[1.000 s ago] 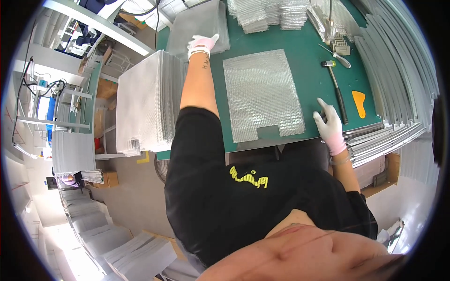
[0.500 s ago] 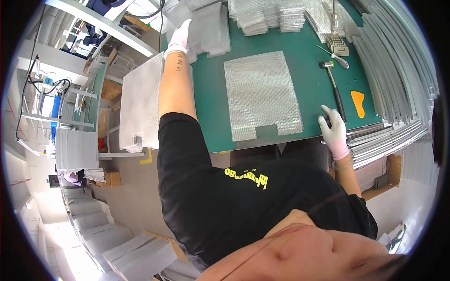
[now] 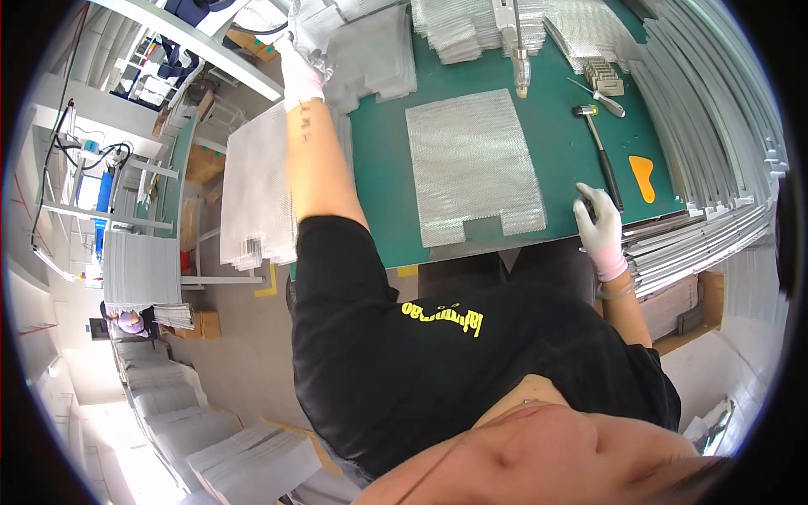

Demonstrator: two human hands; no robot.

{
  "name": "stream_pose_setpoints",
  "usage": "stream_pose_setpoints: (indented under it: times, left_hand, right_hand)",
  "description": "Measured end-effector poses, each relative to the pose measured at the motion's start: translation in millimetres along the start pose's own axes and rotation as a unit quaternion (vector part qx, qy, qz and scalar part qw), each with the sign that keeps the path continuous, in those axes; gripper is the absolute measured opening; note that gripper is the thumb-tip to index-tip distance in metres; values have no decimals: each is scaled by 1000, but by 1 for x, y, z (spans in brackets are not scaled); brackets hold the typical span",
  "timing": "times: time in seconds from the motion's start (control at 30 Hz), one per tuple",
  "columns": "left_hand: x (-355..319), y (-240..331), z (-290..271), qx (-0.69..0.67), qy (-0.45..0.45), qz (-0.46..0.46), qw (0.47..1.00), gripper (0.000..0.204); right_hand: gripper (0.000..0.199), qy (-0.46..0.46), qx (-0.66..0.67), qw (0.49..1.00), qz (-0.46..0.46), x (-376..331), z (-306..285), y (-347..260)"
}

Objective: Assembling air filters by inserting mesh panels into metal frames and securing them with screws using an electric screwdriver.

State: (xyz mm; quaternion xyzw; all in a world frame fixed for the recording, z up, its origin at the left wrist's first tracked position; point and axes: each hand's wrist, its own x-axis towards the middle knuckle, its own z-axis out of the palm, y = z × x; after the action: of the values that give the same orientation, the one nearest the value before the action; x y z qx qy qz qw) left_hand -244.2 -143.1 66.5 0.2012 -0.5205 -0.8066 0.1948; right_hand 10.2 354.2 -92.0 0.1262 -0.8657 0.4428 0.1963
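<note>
a green work table (image 3: 383, 194) fills the far middle of the view, and a large silver mesh sheet (image 3: 473, 165) with a notch cut in its near edge lies flat on it, just left of the right hand. along the right side of the table long grey metal strips (image 3: 715, 126) are stacked in leaning rows, reaching from the far right corner down to the near edge. to the left of the table, a tall stack of mesh sheets (image 3: 252, 189) sits on a lower stand, and more piles of sheets (image 3: 139, 269) rest on racks further left and nearer. at the far edge of the table lie further bundles of mesh (image 3: 459, 29). the left hand (image 3: 303, 50), in a white glove, stretches far out to the far left and has its fingers closed round the edge of a loose pile of mesh pieces (image 3: 374, 55), lifting it a little. the right hand (image 3: 599, 227), also gloved, rests at the near right edge of the table with its fingers curled onto the end of a hammer handle; whether it truly grasps it cannot be told. the hammer (image 3: 596, 143) lies along the table, head far. just right of it is a small orange scraper (image 3: 644, 175), and beyond it a small metal block (image 3: 604, 77).
</note>
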Motion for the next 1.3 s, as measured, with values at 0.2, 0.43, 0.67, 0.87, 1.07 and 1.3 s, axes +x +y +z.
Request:
stream_pose_setpoints:
  times: [0.2,0.43,0.67,0.87,1.07,1.3]
  left_hand:
    - [-230,-83,-20,-10,-138,216,967,78]
    - [-371,-191,-66,390,-182,394,812,134]
    - [-368,-162,-131,507,-427,380,645,73]
    - [-358,-180,-159,400,-595,184,673,42]
    - [-362,-147,-175,554,-499,29,666,39]
    - [-354,-118,-153,-43,-188,-125,973,63]
  right_hand:
    - [51,-162,235,958,-23,45,25,-45]
    - [73,-193,463,863,53,39,54,-134]
    - [48,-14,396,918,-29,14,53,-97]
    - [57,4,318,948,8,4,41,-84]
    - [57,168,330,929,0,7,54,-75]
    - [40,76,247,966,25,6,46,-64]
